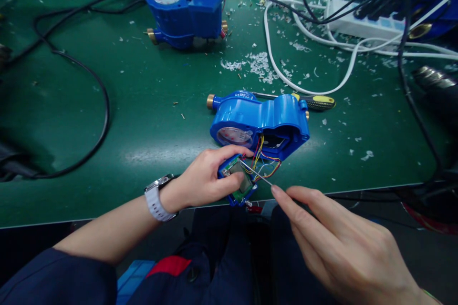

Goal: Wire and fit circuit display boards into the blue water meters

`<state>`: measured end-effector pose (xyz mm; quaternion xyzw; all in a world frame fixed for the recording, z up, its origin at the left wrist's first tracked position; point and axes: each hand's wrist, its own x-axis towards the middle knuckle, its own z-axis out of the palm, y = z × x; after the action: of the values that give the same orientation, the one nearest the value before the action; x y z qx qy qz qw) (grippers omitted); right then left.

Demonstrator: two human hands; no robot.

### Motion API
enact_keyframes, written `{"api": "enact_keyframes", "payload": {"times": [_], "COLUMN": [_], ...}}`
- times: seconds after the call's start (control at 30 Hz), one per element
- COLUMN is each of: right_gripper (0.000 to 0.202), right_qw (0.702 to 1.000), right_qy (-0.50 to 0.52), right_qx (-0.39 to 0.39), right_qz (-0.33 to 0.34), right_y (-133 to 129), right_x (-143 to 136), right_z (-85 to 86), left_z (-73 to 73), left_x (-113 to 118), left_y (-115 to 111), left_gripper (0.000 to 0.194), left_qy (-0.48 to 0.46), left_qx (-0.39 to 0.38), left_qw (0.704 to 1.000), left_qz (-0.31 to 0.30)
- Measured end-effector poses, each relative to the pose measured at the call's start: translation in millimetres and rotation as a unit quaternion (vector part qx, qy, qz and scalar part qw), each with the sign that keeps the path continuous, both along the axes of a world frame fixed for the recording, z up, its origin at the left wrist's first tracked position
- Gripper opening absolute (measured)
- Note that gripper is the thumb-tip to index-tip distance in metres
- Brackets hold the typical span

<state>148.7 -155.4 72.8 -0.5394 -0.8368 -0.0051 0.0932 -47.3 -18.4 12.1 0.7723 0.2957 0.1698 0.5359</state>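
Observation:
My left hand [205,176] is closed round a small circuit board [240,194] with a grey display, set in a blue cover, its thumb lying across the display. My right hand [332,233] grips a slim metal-shafted tool [263,179], probably a small screwdriver; its handle is hidden in the fingers. The tool's tip meets the board's upper edge. Red, yellow and other thin wires [277,166] run from the board into the open compartment of a blue water meter [275,114] lying just beyond, with brass end fittings and a round dial.
Behind the meter lies a yellow-and-black screwdriver [320,102]. Another blue meter [168,9] stands at the back. White cable [352,66], black cables [103,86] and a power strip [365,21] cross the green bench [150,119]. Plastic shavings [261,66] and small screws are scattered about.

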Motion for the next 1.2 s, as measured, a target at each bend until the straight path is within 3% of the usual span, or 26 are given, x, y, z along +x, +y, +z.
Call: {"api": "enact_keyframes", "payload": {"times": [0.37,0.63,0.83,1.0,1.2], "right_gripper": [0.040,0.036,0.035,0.035,0.028], "right_qw": [1.000,0.995,0.949,0.936,0.895], "right_qy": [-0.003,0.081,0.271,0.297,0.355], "right_qx": [0.014,-0.022,-0.108,-0.156,-0.219], "right_qz": [-0.022,-0.058,-0.118,-0.105,-0.160], "right_y": [0,6,9,13,15], "right_x": [-1,3,4,4,4], "right_z": [-5.1,-2.8,5.9,3.0,1.7], "left_z": [0.5,0.2,1.4,0.5,0.4], "left_x": [-1,-2,-4,-5,-5], "left_y": [2,3,2,1,0], "left_gripper": [0.039,0.037,0.039,0.034,0.031], "left_qy": [0.000,-0.036,-0.064,-0.059,-0.072], "left_qx": [-0.006,-0.017,-0.035,-0.075,-0.079], "left_qw": [1.000,0.999,0.997,0.995,0.994], "left_qz": [0.001,-0.004,0.001,0.004,0.002]}}
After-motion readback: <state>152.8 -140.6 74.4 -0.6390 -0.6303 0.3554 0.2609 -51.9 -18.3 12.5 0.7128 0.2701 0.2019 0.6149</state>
